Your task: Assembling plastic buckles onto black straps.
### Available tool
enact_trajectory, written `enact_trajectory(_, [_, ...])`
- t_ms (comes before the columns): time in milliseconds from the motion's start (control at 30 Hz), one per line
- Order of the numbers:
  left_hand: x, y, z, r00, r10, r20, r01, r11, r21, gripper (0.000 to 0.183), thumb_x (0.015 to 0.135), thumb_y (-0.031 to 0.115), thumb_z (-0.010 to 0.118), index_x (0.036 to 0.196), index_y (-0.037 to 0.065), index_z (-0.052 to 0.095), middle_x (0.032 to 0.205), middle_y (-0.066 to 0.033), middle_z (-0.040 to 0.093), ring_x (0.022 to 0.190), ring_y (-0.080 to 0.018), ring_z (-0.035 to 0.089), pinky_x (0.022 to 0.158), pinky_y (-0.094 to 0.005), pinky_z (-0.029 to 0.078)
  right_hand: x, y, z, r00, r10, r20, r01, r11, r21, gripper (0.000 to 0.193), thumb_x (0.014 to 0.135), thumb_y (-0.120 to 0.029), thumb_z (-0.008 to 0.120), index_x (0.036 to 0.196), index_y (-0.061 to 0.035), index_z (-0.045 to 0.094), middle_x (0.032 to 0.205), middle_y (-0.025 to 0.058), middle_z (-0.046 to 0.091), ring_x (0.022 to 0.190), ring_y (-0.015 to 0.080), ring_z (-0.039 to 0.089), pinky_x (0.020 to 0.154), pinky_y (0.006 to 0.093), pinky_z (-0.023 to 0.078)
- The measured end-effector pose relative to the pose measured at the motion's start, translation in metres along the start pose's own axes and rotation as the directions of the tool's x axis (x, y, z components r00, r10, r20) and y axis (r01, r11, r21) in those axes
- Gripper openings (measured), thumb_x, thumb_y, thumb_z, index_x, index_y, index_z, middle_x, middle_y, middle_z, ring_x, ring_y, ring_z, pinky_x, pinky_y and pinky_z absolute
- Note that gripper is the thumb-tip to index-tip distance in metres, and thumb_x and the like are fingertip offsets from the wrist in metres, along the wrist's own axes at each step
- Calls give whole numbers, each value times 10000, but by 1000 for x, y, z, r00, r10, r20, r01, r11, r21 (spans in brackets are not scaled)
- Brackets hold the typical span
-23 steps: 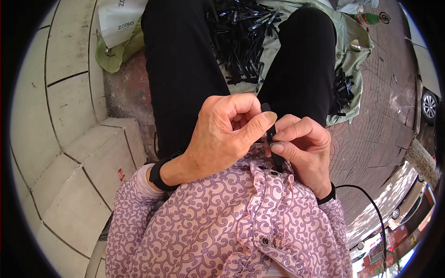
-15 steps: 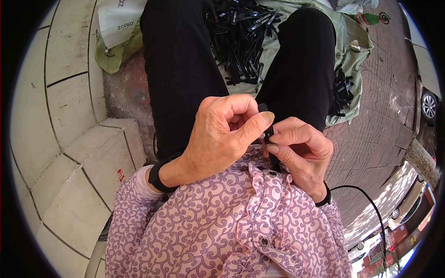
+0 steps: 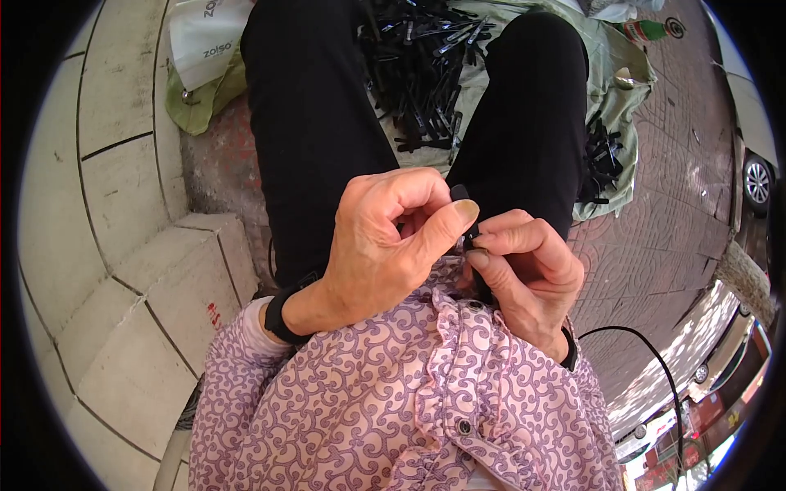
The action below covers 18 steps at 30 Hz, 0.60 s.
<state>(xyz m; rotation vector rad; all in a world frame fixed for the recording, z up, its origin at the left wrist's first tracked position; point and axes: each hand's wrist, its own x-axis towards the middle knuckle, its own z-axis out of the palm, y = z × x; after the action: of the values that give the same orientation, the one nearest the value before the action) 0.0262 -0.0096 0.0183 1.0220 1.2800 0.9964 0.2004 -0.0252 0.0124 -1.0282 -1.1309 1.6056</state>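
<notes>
Over my lap, my left hand [image 3: 385, 241] pinches a slim black clip-like piece [image 3: 458, 192] between thumb and curled forefinger. Its dark end shows above the thumb. My right hand [image 3: 532, 278] is closed too, its thumb and forefinger pinching the lower part of the same piece. The fingertips hide most of it, so I cannot make out its exact kind. Past my knees lies a heap of similar black pieces [image 3: 413, 90], some with shiny metal strips. A smaller cluster of them [image 3: 603, 164] is beside my right knee.
The heap lies on a pale green sheet [image 3: 630, 139] spread over paving. A white bag [image 3: 201, 45] stands at the far left, by a tiled step [image 3: 184, 270]. A green bottle [image 3: 647, 30] lies at the far right. A black cable [image 3: 655, 352] curves past my right side.
Both hands and the held piece have shifted very slightly left in the picture, along with my legs and the surroundings. The grip looks the same.
</notes>
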Motion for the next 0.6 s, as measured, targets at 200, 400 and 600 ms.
enact_trajectory(200, [0,-7,-1,995,96,-12,-95,994,61,267,881,79,706,663,-2,573,572,10,505,496,-38,405,447,-231,287,1,-4,6,991,111,-76,-103,989,103,149,846,168,628,942,54,636,910,116,641,675,102,631,585,212,538])
enact_trajectory(400, [5,5,-4,956,-274,104,286,951,-119,282,956,189,633,718,39,609,599,24,546,483,-21,441,463,-189,327,3,-2,2,997,37,-74,-38,999,-14,159,824,170,639,923,45,653,879,105,642,671,107,616,573,218,509])
enact_trajectory(600, [6,2,-5,960,-253,116,269,952,-149,285,940,158,667,695,22,613,563,34,540,492,-6,464,438,-181,328,8,-1,-6,999,-14,33,15,999,-50,195,786,160,654,940,47,693,849,96,635,659,118,607,560,216,482])
